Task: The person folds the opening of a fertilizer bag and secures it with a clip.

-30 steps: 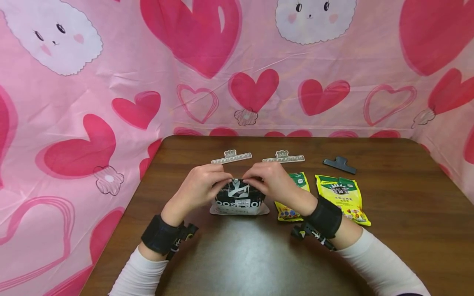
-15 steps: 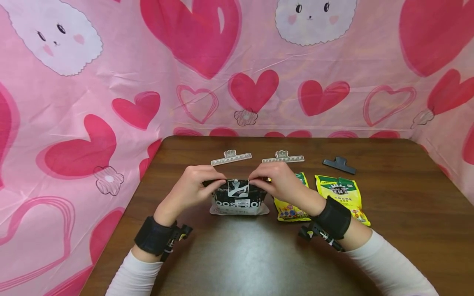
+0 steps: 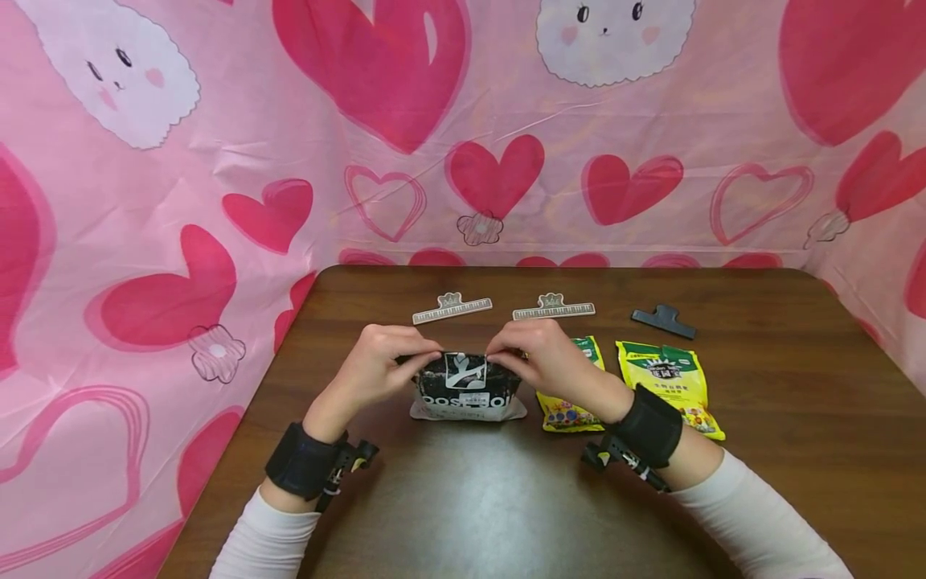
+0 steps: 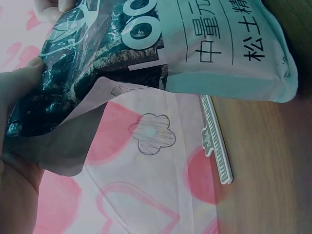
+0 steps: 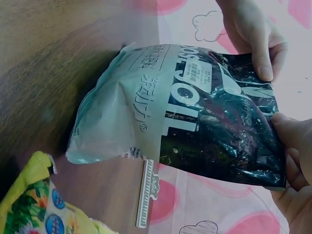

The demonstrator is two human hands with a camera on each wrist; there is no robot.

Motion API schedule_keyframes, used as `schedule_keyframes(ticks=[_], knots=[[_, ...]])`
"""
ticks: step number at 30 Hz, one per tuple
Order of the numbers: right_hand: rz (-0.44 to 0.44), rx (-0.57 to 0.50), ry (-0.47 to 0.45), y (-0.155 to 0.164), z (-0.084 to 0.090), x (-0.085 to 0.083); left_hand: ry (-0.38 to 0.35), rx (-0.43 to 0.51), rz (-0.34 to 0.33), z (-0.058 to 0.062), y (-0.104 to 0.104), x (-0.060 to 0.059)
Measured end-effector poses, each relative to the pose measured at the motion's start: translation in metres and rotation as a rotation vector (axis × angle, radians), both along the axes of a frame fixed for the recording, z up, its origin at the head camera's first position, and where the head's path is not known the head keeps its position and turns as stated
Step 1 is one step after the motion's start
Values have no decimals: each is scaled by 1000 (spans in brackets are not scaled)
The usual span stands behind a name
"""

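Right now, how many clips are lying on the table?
3. One pale clip lies beyond the black-and-white bag, a second pale clip beyond the right hand, and a dark clip beyond the rightmost yellow packet. More could be hidden behind the bag.

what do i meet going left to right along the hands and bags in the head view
Left hand, black-and-white bag, right hand, rightmost yellow packet. The other yellow packet, partly behind the right hand, is left out.

Black-and-white printed bag (image 3: 469, 400), full-bottomed, upright on the brown table (image 3: 788, 402)
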State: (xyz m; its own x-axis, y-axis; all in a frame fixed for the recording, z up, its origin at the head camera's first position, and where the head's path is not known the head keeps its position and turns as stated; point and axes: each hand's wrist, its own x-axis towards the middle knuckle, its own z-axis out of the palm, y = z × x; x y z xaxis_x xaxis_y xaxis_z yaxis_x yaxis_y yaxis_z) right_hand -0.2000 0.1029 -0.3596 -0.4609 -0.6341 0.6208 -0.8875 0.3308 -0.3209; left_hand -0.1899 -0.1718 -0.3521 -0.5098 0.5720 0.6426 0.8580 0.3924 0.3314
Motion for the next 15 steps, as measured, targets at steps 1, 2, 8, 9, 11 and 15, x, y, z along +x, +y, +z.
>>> schedule_keyframes(ticks=[1, 2, 8, 9, 11, 15], knots=[[-4, -3, -4, 0, 0, 0, -7, -2, 3, 0, 0, 0], [-8, -7, -10, 0, -1, 0, -13, -3, 8, 0, 0, 1], [-31, -15, -64, 3, -2, 0, -58, 5, 41, -1, -3, 2], [-34, -13, -67, 4, -2, 0, -68, 8, 44, -2, -3, 2], [-40, -7, -67, 6, -2, 0, -87, 17, 47, -2, -4, 2], [-57, 19, -85, 11, 0, 1, -106, 23, 71, -3, -7, 3]])
